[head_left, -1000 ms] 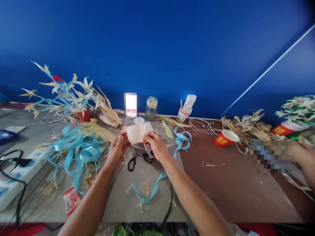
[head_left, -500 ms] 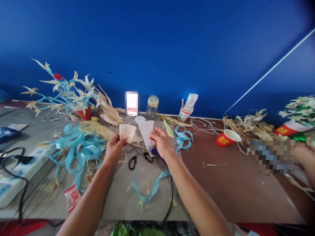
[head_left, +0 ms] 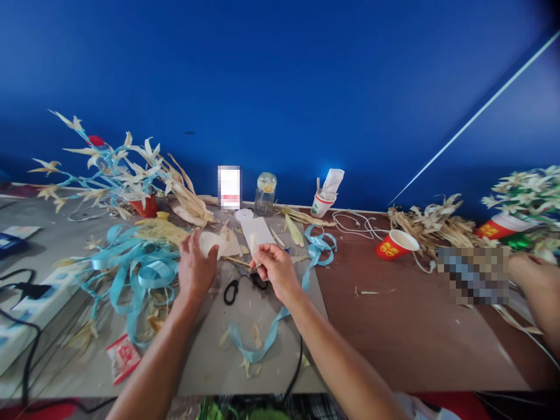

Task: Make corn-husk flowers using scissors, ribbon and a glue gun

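My left hand [head_left: 195,267] grips a pale, crumpled piece of corn husk [head_left: 217,242] above the grey mat. My right hand [head_left: 275,267] pinches the lower end of a flatter, whitish strip of husk [head_left: 256,232] that points away from me. The two pieces are apart, a short gap between them. Black-handled scissors [head_left: 241,285] lie on the mat just below and between my hands. A loose light-blue ribbon [head_left: 259,339] trails on the mat under my right wrist.
A tangle of blue ribbon [head_left: 135,265] and a husk-flower branch in a red pot [head_left: 146,205] lie left. A glass jar [head_left: 266,193], a white cup [head_left: 321,203], and a tipped red cup [head_left: 396,244] stand behind. Another person's hand [head_left: 531,280] shows at far right. A power strip [head_left: 30,300] sits left.
The single husk piece held between both hands has been pulled into two. My left hand moved its piece left and down; my right hand keeps the flat strip.
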{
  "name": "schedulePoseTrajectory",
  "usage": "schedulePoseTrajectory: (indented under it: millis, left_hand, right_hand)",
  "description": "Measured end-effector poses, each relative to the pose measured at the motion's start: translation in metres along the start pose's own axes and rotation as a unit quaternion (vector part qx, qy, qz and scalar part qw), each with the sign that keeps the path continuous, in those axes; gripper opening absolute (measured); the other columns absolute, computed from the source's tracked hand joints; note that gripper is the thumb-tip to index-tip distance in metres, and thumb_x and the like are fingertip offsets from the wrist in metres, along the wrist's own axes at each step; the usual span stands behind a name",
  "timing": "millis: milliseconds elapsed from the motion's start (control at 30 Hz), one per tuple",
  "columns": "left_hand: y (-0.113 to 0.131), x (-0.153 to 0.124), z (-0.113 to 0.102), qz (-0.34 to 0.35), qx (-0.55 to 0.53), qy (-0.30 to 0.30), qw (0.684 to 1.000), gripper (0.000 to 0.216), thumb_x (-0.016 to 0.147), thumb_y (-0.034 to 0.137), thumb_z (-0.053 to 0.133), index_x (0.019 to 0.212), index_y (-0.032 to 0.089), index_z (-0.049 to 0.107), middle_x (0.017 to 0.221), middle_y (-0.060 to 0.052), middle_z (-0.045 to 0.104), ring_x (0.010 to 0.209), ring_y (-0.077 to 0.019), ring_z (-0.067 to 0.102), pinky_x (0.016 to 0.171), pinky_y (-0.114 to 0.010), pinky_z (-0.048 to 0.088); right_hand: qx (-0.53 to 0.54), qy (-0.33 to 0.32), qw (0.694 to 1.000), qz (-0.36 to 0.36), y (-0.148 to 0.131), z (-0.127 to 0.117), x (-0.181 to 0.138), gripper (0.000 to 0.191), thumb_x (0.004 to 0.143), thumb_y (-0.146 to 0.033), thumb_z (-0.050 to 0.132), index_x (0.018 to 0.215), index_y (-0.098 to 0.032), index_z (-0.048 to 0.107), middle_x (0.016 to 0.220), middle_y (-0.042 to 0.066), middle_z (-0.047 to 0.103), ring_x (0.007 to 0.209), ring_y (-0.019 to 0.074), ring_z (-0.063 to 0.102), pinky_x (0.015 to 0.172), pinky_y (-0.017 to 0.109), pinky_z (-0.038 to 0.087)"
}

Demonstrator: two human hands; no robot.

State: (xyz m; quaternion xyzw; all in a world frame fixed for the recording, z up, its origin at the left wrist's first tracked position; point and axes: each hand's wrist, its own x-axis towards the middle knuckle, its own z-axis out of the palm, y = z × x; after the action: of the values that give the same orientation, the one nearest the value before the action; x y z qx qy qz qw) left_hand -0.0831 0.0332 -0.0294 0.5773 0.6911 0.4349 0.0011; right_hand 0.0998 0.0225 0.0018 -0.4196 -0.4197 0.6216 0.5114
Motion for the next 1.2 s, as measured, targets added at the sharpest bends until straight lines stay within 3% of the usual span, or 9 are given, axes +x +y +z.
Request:
schedulePoseTrajectory:
  millis: [133,300,433,567,633,700,800,900,1200]
  left_hand:
    - [0.004,-0.002,-0.004,0.064,0.011,0.024,0.998,0.06,0.078,0.034,0.055,0.132,0.014,0.038,0.128,-0.019,0.046,0.123,-0.0324,0.039,0.096,-0.044,0.037]
    - [0.003,-0.008,0.002,0.083,0.046,-0.047,0.994,0.033,0.082,0.03,0.048,0.112,0.019,0.057,0.112,-0.011,0.062,0.111,-0.0285,0.05,0.1,-0.046,0.03]
    - [0.009,-0.013,0.006,0.083,0.097,-0.067,0.99,0.031,0.081,0.028,0.051,0.11,0.024,0.061,0.128,-0.01,0.055,0.129,-0.0362,0.031,0.104,-0.059,0.006]
    - [0.014,-0.012,0.004,0.062,0.084,-0.021,0.994,0.034,0.078,0.027,0.055,0.111,0.025,0.061,0.141,-0.01,0.042,0.137,-0.0389,0.005,0.101,-0.062,0.006]
    - [0.015,-0.011,0.002,0.074,0.029,-0.008,0.997,0.027,0.078,0.028,0.054,0.103,0.023,0.064,0.134,-0.011,0.049,0.136,-0.0366,0.016,0.102,-0.058,0.014]
    - [0.019,-0.011,0.0,0.08,-0.071,-0.035,0.994,0.022,0.08,0.03,0.052,0.096,0.021,0.064,0.116,-0.012,0.06,0.12,-0.0306,0.044,0.098,-0.048,0.031]
    - [0.029,-0.017,0.0,0.005,-0.247,-0.16,0.956,0.028,0.082,0.038,0.048,0.096,0.018,0.062,0.086,-0.006,0.065,0.068,-0.0162,0.059,0.067,-0.03,0.047]
    - [0.038,-0.023,0.002,-0.093,-0.367,-0.26,0.888,0.035,0.081,0.045,0.049,0.094,0.015,0.062,0.075,-0.003,0.063,0.054,-0.0107,0.051,0.054,-0.024,0.042]
    - [0.034,-0.021,0.006,-0.215,-0.527,-0.24,0.786,0.025,0.071,0.035,0.066,0.087,0.017,0.06,0.063,0.004,0.051,0.048,-0.0049,0.039,0.045,-0.017,0.033]
  right_hand:
    - [-0.031,0.008,0.999,-0.031,0.004,0.001,-0.003,0.018,0.072,-0.032,0.059,0.074,-0.018,0.048,0.054,-0.003,0.06,0.034,0.004,0.037,0.036,0.018,0.025]
    - [-0.032,0.012,0.998,-0.043,0.009,-0.001,-0.004,0.017,0.075,-0.032,0.057,0.073,-0.018,0.047,0.055,-0.003,0.06,0.034,0.0035,0.037,0.036,0.017,0.024]
    - [-0.033,0.008,0.998,-0.051,0.013,-0.003,-0.003,0.02,0.078,-0.035,0.056,0.074,-0.018,0.048,0.056,-0.003,0.061,0.033,0.0034,0.037,0.035,0.017,0.024]
    - [-0.04,0.008,0.998,-0.055,0.015,-0.003,-0.003,0.023,0.082,-0.039,0.052,0.075,-0.017,0.049,0.055,-0.003,0.059,0.032,0.0037,0.037,0.035,0.017,0.024]
    - [-0.043,0.008,0.998,-0.053,0.017,-0.004,-0.004,0.023,0.083,-0.04,0.051,0.076,-0.017,0.049,0.053,-0.004,0.058,0.032,0.0039,0.037,0.034,0.017,0.024]
    - [-0.049,0.006,0.997,-0.051,0.019,-0.005,-0.004,0.023,0.083,-0.04,0.05,0.076,-0.018,0.048,0.053,-0.004,0.057,0.032,0.0044,0.037,0.034,0.017,0.024]
    - [-0.063,-0.002,0.996,-0.056,0.021,-0.005,-0.004,0.024,0.084,-0.041,0.049,0.075,-0.019,0.048,0.053,-0.004,0.057,0.033,0.005,0.039,0.034,0.017,0.025]
    - [-0.088,-0.012,0.994,-0.058,0.022,-0.004,-0.005,0.024,0.084,-0.041,0.048,0.075,-0.019,0.049,0.052,-0.004,0.056,0.033,0.0053,0.04,0.033,0.017,0.026]
    - [-0.17,-0.075,0.982,-0.031,0.027,0.0,-0.014,0.018,0.085,-0.035,0.046,0.077,-0.02,0.05,0.053,-0.002,0.058,0.032,0.007,0.04,0.032,0.018,0.027]
